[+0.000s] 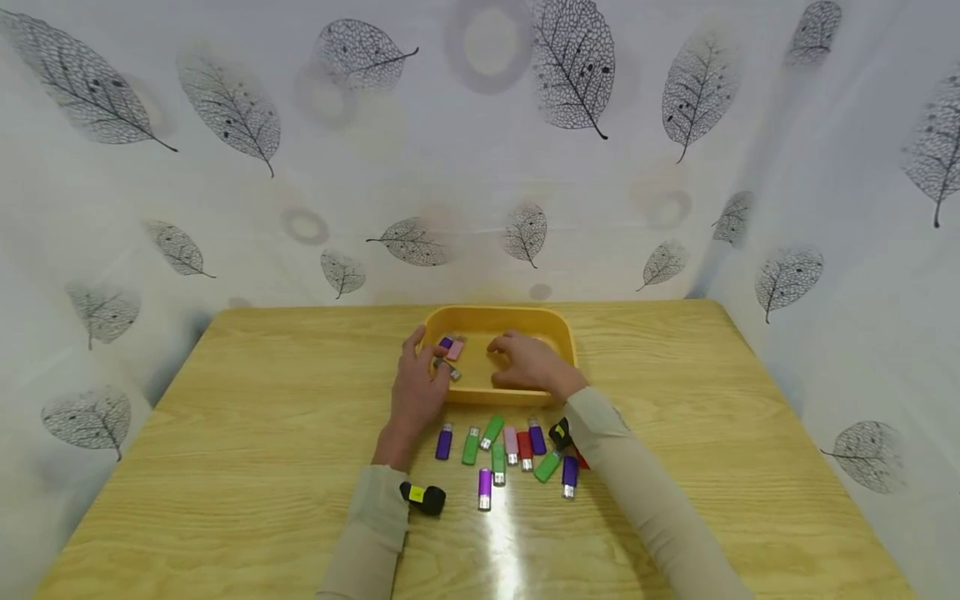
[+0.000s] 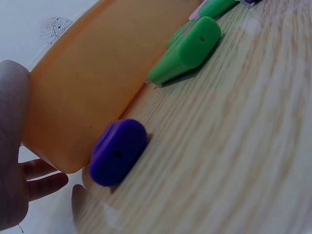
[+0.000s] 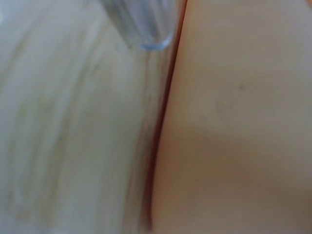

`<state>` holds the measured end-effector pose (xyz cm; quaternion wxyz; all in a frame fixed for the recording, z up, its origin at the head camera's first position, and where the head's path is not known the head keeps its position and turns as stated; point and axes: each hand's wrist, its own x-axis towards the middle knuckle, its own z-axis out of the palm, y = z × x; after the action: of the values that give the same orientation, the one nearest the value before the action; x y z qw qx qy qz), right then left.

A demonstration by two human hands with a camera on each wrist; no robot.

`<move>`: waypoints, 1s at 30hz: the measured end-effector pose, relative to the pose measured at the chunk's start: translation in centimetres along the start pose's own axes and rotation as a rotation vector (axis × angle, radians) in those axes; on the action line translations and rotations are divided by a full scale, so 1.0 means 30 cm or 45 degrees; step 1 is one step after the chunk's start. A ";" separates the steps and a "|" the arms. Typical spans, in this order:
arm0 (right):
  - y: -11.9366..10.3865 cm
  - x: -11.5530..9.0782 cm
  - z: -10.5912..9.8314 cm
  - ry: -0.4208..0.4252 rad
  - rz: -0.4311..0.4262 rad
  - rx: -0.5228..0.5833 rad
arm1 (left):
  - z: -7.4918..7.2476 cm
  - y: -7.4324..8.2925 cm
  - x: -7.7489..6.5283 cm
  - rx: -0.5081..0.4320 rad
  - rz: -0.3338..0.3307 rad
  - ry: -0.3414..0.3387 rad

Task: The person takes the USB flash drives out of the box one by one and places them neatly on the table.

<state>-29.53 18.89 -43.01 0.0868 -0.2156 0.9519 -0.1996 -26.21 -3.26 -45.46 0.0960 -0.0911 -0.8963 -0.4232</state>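
My left hand [image 1: 420, 383] is at the left end of a yellow plastic tray [image 1: 510, 397]. Its thumb and forefinger reach over the rim beside a USB stick [image 1: 453, 372], while other fingers [image 2: 46, 187] lie outside the tray's corner in the left wrist view. I cannot tell whether it pinches that stick. A pink USB stick [image 1: 455, 349] and a purple one [image 1: 446, 342] lie in the tray near these fingertips. Over the right half of the tray, my right hand [image 1: 528, 362] has its thumb and forefinger apart, with nothing visible between them.
Several USB sticks lie on the wooden table [image 1: 285, 433] before the tray, including a purple one [image 1: 444, 442], a green one [image 1: 470, 447] and a red one [image 1: 525, 450]. My right sleeve [image 1: 637, 492] partly covers a red thing. A leaf-patterned curtain [image 1: 465, 167] hangs behind.
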 end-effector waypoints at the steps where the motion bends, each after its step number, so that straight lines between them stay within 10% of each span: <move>1: 0.000 -0.001 0.000 -0.003 0.000 0.004 | 0.000 -0.001 0.000 -0.002 0.000 -0.003; 30: 0.003 0.005 0.007 -0.050 -0.033 -0.007 | -0.001 0.000 0.007 -0.014 0.001 -0.014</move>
<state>-29.66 18.82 -43.26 0.1022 -0.2322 0.9477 -0.1938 -26.41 -3.28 -45.38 0.0905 -0.0943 -0.8944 -0.4277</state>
